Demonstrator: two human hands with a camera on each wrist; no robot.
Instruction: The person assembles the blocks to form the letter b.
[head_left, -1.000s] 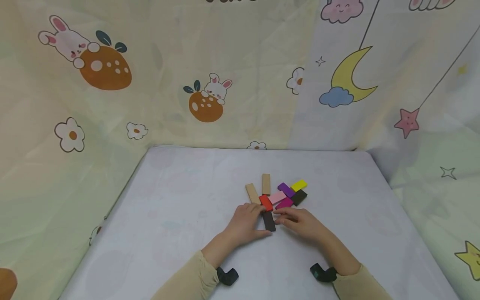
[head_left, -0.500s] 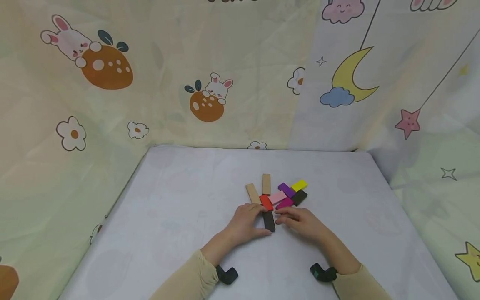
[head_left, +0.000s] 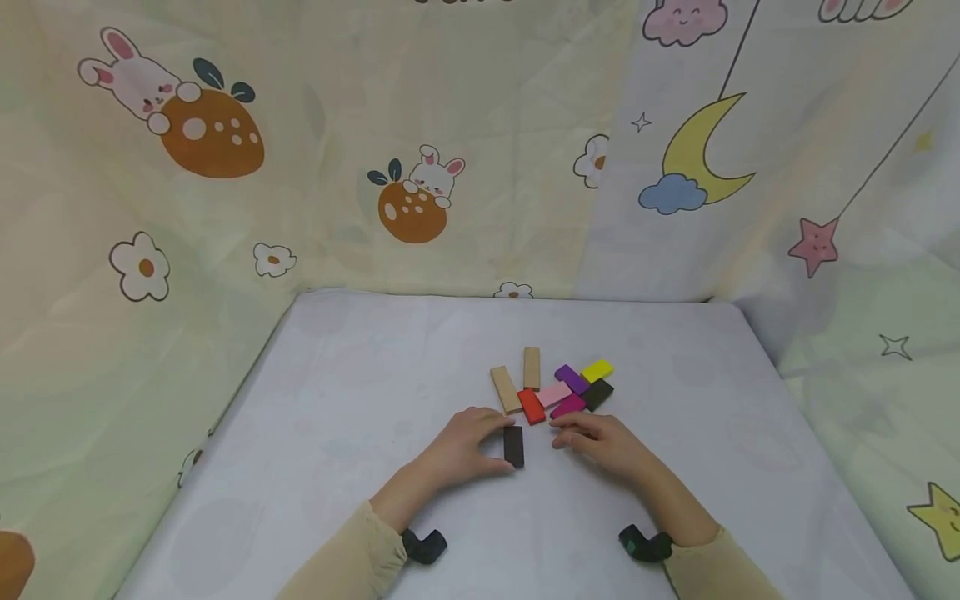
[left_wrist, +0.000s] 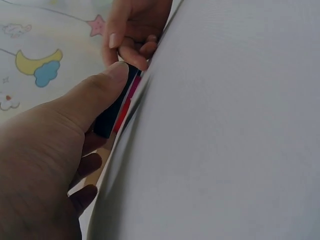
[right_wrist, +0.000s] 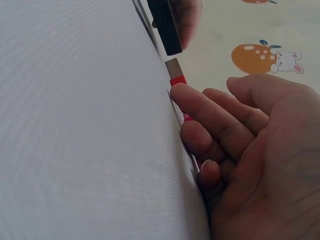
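My left hand pinches a black wooden block between its thumb and fingertips; in the left wrist view the thumb presses on one end of this black block. Whether the block touches the table is hard to tell. To the right, my right hand rests with loosely bent fingers and holds nothing. Just beyond the hands lie a red block, a magenta block and a pink block. Parts of the red and magenta blocks are hidden behind the right fingers in the right wrist view.
Two plain wood blocks lie behind the red one at the left. Farther right are a purple block, a yellow block and a second dark block. A white-covered table stands against printed cloth walls.
The left hand has shifted left with the black block, drawing it away from the red block and turning it straighter. The right hand and the other blocks stay practically where they were.
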